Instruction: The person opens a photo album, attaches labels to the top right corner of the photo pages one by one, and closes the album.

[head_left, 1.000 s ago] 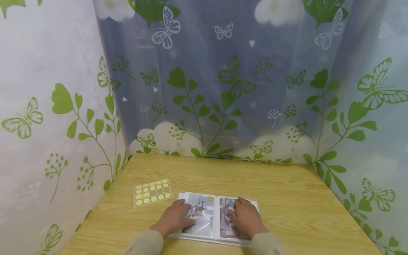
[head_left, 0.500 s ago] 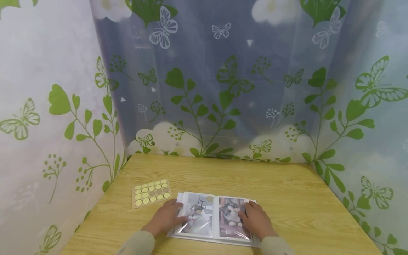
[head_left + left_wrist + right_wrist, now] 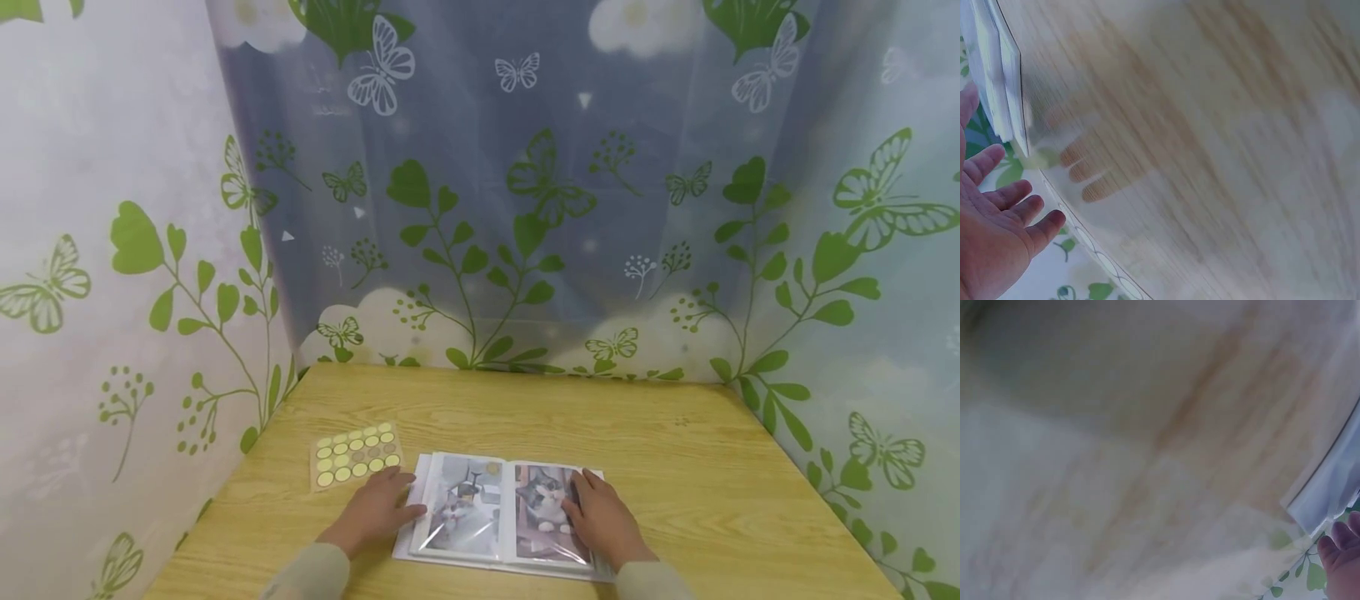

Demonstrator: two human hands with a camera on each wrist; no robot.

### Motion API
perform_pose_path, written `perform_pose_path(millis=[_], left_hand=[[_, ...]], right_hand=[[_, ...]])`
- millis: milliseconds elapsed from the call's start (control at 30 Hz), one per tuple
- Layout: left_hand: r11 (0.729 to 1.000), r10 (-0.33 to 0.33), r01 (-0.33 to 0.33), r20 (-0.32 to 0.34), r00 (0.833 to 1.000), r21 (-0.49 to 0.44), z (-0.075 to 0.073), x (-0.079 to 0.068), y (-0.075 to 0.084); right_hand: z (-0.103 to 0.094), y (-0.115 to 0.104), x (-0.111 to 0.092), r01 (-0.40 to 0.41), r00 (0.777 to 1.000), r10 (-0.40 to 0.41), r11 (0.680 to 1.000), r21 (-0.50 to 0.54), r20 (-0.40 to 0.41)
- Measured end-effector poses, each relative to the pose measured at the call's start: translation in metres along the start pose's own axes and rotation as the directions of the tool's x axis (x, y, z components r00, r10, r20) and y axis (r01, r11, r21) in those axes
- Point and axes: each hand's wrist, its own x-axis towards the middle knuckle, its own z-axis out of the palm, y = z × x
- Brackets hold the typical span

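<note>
An open photo album (image 3: 509, 521) with clear sleeves lies on the wooden table. Its left page (image 3: 468, 508) holds a picture of a small white animal beside grey furniture; a round yellowish sticker (image 3: 492, 468) sits near its top corner. A grey-and-white cat picture (image 3: 543, 504) fills the right page. My left hand (image 3: 375, 510) is at the album's left edge, fingers loosely extended in the left wrist view, thumb near the cover. My right hand (image 3: 606, 518) rests on the album's right edge, its thumb over the cat picture. The right wrist view catches only its fingertips (image 3: 1342, 540).
A sheet of round yellow stickers (image 3: 356, 454) lies just beyond my left hand, with several spots bare. The wooden table (image 3: 675, 450) meets a patterned curtain (image 3: 480, 208) at the back and on both sides.
My right hand has slid right, off the middle of the right page to its edge, uncovering the cat. My left hand has drawn left, off the left page.
</note>
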Motion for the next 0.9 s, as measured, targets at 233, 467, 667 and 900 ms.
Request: perform_pose_path(millis=[233,467,667,900], left_hand=[[0.999,-0.042,0.043,-0.021,0.999,0.019,-0.008,-0.001,-0.011],[0.997,-0.072,0.073,-0.032,0.997,0.011,-0.019,0.0,-0.022],[0.993,-0.117,0.117,-0.021,0.993,0.025,-0.031,-0.001,-0.03],[0.987,-0.152,0.153,-0.027,0.988,0.046,-0.045,0.0,-0.044]], right_hand=[[-0.003,-0.007,-0.002,-0.004,0.997,0.001,0.999,0.034,0.074],[-0.001,-0.006,-0.003,-0.028,0.993,0.025,0.999,0.023,0.119],[-0.002,-0.007,-0.005,-0.034,0.993,0.03,0.999,0.03,0.117],[-0.001,-0.008,-0.005,-0.034,0.993,0.031,0.999,0.022,0.11]])
